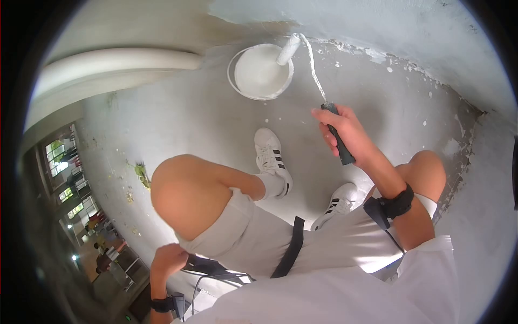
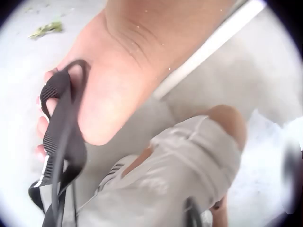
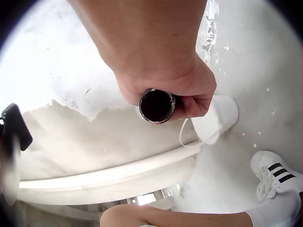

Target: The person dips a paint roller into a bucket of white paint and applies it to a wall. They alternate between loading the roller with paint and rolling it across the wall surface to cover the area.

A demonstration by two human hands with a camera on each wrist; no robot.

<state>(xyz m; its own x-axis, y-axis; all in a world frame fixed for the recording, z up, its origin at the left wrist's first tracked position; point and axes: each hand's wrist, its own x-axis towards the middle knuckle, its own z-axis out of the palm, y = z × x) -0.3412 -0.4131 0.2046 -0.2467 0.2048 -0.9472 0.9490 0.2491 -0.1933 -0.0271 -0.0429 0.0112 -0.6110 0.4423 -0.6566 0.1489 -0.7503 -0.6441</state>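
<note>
My right hand [image 1: 348, 132] grips the black handle of a paint roller [image 1: 338, 141]. Its paint-coated wire frame runs up to a white roller sleeve [image 1: 289, 49], which lies over the rim of a white bucket [image 1: 238, 66] of white paint. In the right wrist view the hollow butt of the handle [image 3: 157, 106] points at the camera, and the roller sleeve is hidden. Beside the bent knee, my left hand [image 1: 171, 258] holds a black strap [image 2: 64, 125] with thin black cables, its fingers curled round it in the left wrist view.
A wall with patchy paint [image 1: 377, 24] rises behind the bucket. At the left a thick pale pipe [image 1: 118, 58] runs along the wall. White sneakers [image 1: 268, 148] stand on the grey, paint-spotted floor. A green plant scrap [image 1: 141, 175] lies left of the knee.
</note>
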